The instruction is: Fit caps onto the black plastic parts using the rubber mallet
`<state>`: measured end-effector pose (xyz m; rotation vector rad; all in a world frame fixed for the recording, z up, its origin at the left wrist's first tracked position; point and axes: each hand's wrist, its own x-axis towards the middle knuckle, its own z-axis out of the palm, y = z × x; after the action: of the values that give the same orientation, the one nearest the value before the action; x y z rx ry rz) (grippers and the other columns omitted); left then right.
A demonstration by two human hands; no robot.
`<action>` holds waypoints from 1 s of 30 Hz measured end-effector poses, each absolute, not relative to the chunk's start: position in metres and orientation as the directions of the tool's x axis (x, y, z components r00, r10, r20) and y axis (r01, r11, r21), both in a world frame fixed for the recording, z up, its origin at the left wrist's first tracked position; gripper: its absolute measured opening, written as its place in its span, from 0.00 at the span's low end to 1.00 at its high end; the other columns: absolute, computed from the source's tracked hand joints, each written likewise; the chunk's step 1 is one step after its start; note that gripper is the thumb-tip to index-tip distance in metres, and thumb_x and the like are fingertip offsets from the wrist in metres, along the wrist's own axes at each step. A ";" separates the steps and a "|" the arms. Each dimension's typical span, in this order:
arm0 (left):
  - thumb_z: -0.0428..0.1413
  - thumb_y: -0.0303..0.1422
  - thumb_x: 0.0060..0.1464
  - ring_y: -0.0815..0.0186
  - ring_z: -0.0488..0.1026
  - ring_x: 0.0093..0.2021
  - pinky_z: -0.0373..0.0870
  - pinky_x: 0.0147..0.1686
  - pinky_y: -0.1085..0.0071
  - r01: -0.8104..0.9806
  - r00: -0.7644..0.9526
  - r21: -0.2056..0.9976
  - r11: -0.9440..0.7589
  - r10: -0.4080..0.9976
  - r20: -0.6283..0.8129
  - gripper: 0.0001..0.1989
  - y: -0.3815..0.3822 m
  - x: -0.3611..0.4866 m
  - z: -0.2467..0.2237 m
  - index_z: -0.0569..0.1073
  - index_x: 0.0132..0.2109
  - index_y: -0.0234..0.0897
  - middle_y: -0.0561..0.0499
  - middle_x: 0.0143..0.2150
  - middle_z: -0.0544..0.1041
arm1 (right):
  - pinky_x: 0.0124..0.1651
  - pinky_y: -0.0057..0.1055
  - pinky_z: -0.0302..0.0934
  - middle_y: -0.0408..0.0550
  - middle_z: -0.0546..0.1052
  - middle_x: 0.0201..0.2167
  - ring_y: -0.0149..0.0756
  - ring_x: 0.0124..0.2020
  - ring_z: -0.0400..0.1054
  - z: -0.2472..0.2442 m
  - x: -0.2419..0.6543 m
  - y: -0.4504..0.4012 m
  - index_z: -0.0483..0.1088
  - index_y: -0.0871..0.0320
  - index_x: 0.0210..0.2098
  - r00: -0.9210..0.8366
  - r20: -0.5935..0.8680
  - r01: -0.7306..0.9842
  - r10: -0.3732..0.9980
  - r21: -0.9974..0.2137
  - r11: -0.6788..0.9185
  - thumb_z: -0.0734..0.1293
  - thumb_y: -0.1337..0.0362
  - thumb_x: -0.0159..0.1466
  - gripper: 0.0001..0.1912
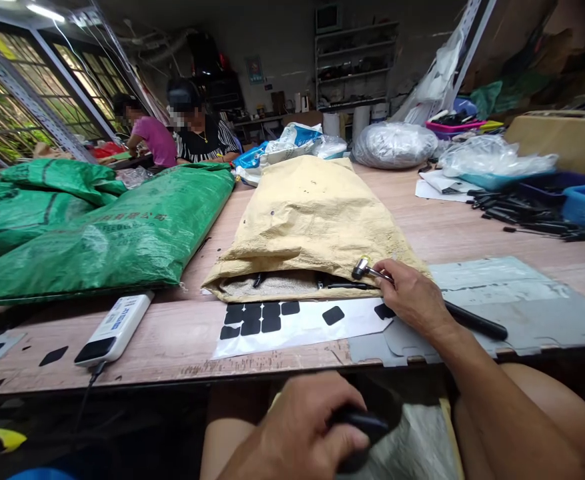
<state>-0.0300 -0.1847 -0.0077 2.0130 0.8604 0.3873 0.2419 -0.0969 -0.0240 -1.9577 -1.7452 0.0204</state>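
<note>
Table [172, 333]: inside front edge, hammer [475, 320] pinched by fingers of right hand [415, 297]; off edge, well apart, black object [361, 420] clasped by fingers of left hand [305, 417].

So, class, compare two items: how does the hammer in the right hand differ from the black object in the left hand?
The hammer, in the right hand, is over the table; the black object, in the left hand, is in front of it. The hammer shows a shiny shaft and yellow tip; the black object looks all dark. The hammer looks fairly sharp; the black object is blurred. Both have black parts.
</note>
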 end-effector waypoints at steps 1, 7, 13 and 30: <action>0.64 0.29 0.52 0.65 0.75 0.37 0.66 0.36 0.72 0.473 0.730 0.787 -0.396 0.677 -0.098 0.13 -0.194 -0.026 -0.020 0.78 0.46 0.45 0.54 0.40 0.79 | 0.40 0.33 0.54 0.42 0.79 0.41 0.40 0.42 0.71 -0.025 0.242 -0.097 0.71 0.50 0.44 0.172 0.322 0.925 0.931 -0.379 -0.040 0.64 0.65 0.65 0.09; 0.57 0.27 0.53 0.53 0.76 0.47 0.71 0.44 0.61 0.749 0.625 0.516 -0.415 0.701 -0.344 0.17 -0.221 0.000 -0.089 0.76 0.51 0.39 0.44 0.48 0.79 | 0.40 0.34 0.55 0.42 0.78 0.42 0.39 0.43 0.70 -0.026 0.242 -0.098 0.71 0.51 0.45 0.140 0.352 0.936 0.925 -0.353 -0.007 0.63 0.66 0.66 0.09; 0.57 0.34 0.59 0.61 0.77 0.37 0.71 0.37 0.67 0.546 0.607 0.694 -0.470 0.793 0.059 0.07 -0.183 -0.011 -0.042 0.78 0.44 0.45 0.50 0.37 0.81 | 0.39 0.34 0.55 0.44 0.78 0.41 0.40 0.42 0.70 -0.027 0.243 -0.098 0.71 0.52 0.44 0.111 0.379 0.943 0.919 -0.332 0.023 0.63 0.66 0.66 0.09; 0.58 0.47 0.57 0.46 0.76 0.48 0.70 0.42 0.57 0.956 -0.224 0.255 0.143 0.919 0.326 0.16 -0.022 -0.068 -0.010 0.77 0.44 0.40 0.40 0.45 0.80 | 0.38 0.33 0.53 0.44 0.78 0.40 0.39 0.41 0.70 -0.025 0.243 -0.097 0.70 0.52 0.43 0.107 0.378 0.947 0.919 -0.321 0.022 0.64 0.67 0.65 0.08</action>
<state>-0.0681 -0.0215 -0.0105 2.0112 2.4418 0.6682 0.2427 -0.0974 -0.0252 -1.8977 -1.8128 -0.0728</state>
